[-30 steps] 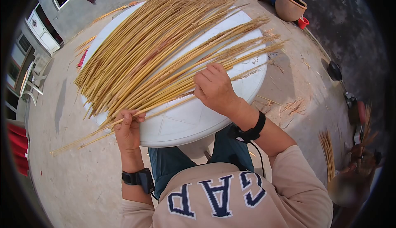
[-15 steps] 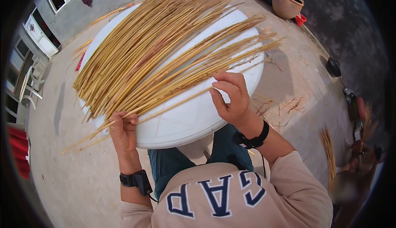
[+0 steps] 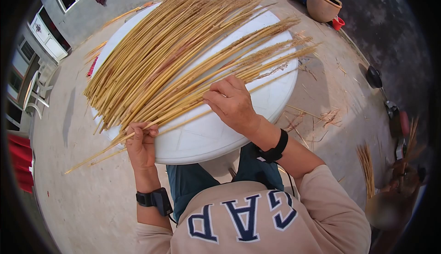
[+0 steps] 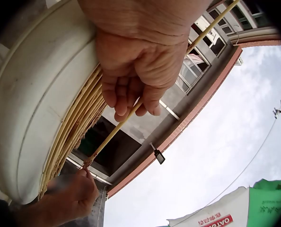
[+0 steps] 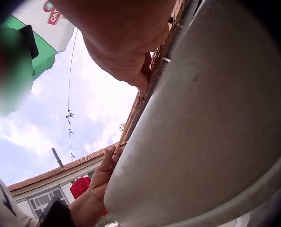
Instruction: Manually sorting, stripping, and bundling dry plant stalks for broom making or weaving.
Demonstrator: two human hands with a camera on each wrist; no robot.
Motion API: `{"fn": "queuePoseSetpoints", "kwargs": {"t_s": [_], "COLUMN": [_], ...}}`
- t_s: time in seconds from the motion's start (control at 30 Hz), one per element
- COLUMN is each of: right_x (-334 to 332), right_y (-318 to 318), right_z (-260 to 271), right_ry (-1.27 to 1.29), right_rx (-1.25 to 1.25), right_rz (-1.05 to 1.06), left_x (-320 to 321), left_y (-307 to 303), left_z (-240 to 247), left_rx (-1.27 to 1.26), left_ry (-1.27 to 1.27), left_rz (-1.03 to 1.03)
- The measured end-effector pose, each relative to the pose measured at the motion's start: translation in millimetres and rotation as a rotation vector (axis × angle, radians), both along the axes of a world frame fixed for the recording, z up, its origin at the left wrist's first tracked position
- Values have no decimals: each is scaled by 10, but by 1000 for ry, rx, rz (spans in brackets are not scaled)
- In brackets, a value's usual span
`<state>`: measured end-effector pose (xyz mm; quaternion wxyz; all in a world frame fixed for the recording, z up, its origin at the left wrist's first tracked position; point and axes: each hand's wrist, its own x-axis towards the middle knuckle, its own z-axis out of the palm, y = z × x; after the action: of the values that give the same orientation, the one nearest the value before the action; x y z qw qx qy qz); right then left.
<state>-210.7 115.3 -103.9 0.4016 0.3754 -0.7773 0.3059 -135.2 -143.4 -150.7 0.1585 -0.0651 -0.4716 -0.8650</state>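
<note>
desk (image 3: pixel 193 139): round and white, right in front of us; it is our landmark, and every place here is told from it.
held stalk (image 4: pixel 113 132): slim, yellow and stiff-looking, slanting over the desk's near left part, with one end jutting out past the rim.
left grip (image 3: pixel 141 147): at the desk's near left rim, thumb and fingers pinching the held stalk.
right grip (image 3: pixel 234 107): over the desk's near side, fingers bent; the left wrist view shows its tips pinching the same stalk, farther along.
stalk fan (image 3: pixel 147 65): many stalks laid side by side across the desk's left and far parts, feathery ends toward its far right.
dry scraps (image 3: pixel 328 118): scattered on the ground, to the right of the desk.
roles: we judge the left grip to be the steadying one and the right grip the working one.
pinch: we would do well to hold the stalk firmly but not crush it, since a hollow stem might split.
line: we should work along the stalk's own length, straight between both grips, because sideways force could snap it.
clearance: a little lift above the desk should prevent the held stalk from dragging its neighbours out of order.
</note>
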Motion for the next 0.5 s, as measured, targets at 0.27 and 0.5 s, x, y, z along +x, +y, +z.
{"fn": "queuePoseSetpoints", "kwargs": {"t_s": [0.27, 0.5], "right_x": [-25, -66], "right_y": [-12, 101], "right_z": [-28, 16], "right_ry": [-10, 42], "right_rx": [-52, -10], "right_rz": [61, -49], "left_x": [2, 14], "left_y": [23, -2], "left_z": [0, -5], "left_rx": [-9, -14], "left_ry": [11, 11], "left_rz": [2, -24]}}
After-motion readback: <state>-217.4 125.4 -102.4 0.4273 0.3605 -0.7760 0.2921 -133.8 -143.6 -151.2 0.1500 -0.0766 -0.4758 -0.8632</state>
